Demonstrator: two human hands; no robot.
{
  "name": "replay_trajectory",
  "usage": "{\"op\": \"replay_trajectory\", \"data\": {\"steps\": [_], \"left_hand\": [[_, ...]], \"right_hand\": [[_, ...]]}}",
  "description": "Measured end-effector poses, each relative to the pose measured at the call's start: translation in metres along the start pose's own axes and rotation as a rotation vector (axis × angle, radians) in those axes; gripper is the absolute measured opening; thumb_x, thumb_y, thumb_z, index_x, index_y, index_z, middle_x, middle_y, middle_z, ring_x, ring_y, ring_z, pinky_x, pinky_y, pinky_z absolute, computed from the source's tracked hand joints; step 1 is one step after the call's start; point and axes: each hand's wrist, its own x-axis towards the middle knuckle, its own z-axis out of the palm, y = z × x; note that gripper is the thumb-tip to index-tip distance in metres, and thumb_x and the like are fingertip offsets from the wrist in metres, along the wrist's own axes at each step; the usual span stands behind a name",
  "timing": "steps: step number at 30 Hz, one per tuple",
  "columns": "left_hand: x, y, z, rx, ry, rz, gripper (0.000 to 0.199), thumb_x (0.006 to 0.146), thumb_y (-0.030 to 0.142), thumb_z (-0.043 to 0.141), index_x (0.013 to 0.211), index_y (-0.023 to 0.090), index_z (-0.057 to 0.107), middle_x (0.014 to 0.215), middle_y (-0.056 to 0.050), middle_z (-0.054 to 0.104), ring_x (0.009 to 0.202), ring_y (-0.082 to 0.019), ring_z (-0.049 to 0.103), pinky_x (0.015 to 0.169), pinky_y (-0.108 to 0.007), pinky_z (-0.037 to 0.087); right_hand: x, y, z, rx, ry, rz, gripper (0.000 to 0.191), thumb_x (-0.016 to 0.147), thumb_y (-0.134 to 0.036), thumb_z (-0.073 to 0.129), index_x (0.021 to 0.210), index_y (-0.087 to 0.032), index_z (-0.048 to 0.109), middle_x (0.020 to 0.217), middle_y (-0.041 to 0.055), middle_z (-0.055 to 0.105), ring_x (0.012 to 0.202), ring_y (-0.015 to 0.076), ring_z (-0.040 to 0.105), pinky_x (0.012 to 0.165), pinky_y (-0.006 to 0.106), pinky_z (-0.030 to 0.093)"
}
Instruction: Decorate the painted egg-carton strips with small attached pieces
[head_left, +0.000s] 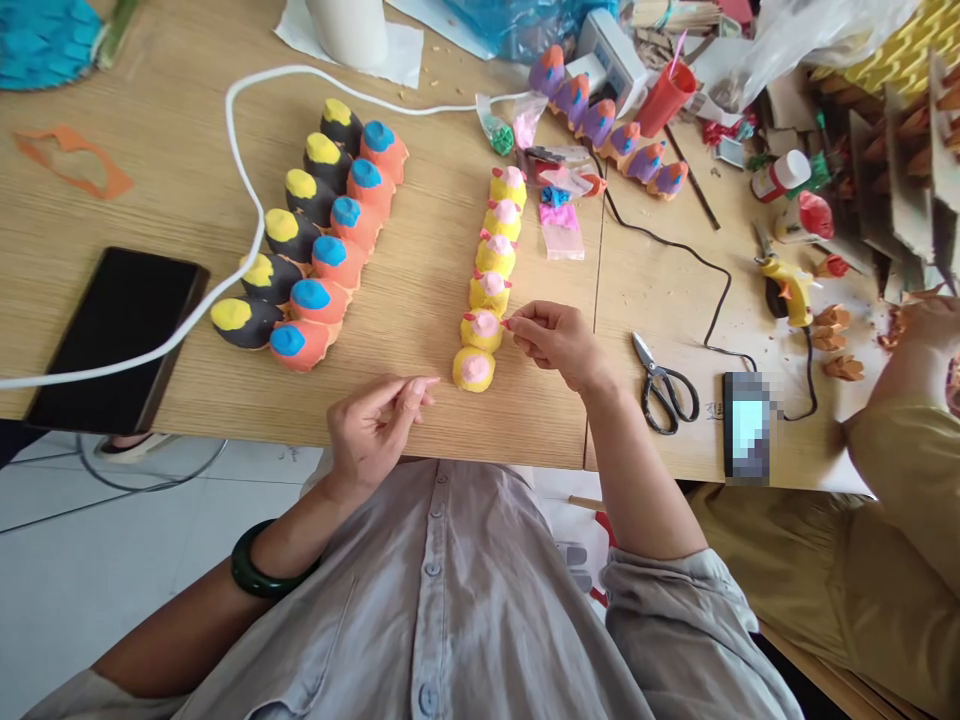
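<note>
A column of several yellow clay-covered cups (492, 291) with pink tops stands on the wooden table; most carry small red pieces at their sides. My right hand (551, 342) is beside the second cup from the near end, its thumb and finger pinched on a small red piece at that cup's edge. Left of the column and nearer the table's front edge is my left hand (379, 425), fingertips pressed together; whatever they hold, if anything, is too small to name. Further left lie a row of orange cups with blue tops (330, 250) and black cups with yellow tops (292, 220).
A white cable (247, 180) curves across the left side near a black tablet (116, 340). Scissors (664, 385), a phone (748, 425) and a yellow glue gun (787, 288) lie to the right. Purple cups (600, 122) are behind. Another person's arm (911, 350) reaches in at far right.
</note>
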Motion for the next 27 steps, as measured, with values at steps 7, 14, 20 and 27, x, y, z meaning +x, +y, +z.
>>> {"op": "replay_trajectory", "data": {"steps": [7,14,20,27], "left_hand": [[-0.002,-0.0034,0.0017,0.035,0.002,0.081,0.024,0.104,0.032,0.06,0.102,0.022,0.082,0.078,0.002,0.077,0.06,-0.009,0.068,0.061,-0.022,0.053],[-0.0018,-0.0037,0.0029,0.044,0.01,0.128,0.021,0.103,0.026,0.061,0.104,0.022,0.082,0.08,0.002,0.077,0.062,-0.009,0.068,0.064,-0.021,0.054],[-0.0021,-0.0039,0.0025,0.049,0.002,0.111,0.022,0.103,0.029,0.061,0.103,0.023,0.082,0.08,0.002,0.077,0.063,-0.01,0.069,0.065,-0.022,0.056],[-0.0022,-0.0054,0.0028,0.065,-0.003,0.12,0.022,0.103,0.03,0.061,0.103,0.023,0.082,0.08,0.001,0.078,0.064,-0.011,0.07,0.065,-0.023,0.056]], "right_hand": [[0.0038,-0.0052,-0.0001,-0.09,-0.017,0.041,0.023,0.093,-0.011,0.066,0.071,-0.016,0.062,0.055,-0.0061,0.049,0.046,0.0034,0.034,0.039,0.018,0.019],[0.008,-0.0027,-0.0008,-0.16,-0.03,-0.005,0.022,0.093,-0.016,0.069,0.072,-0.017,0.061,0.055,-0.0066,0.049,0.047,0.0042,0.037,0.04,0.018,0.023],[0.0083,-0.0002,-0.0008,-0.232,-0.027,-0.06,0.02,0.093,-0.019,0.07,0.075,-0.018,0.061,0.053,-0.0073,0.049,0.048,0.0053,0.037,0.041,0.021,0.023],[0.0074,0.0009,0.0029,-0.324,0.017,-0.116,0.021,0.092,-0.022,0.071,0.073,-0.018,0.061,0.057,-0.0071,0.048,0.053,0.0063,0.037,0.048,0.024,0.025]]}}
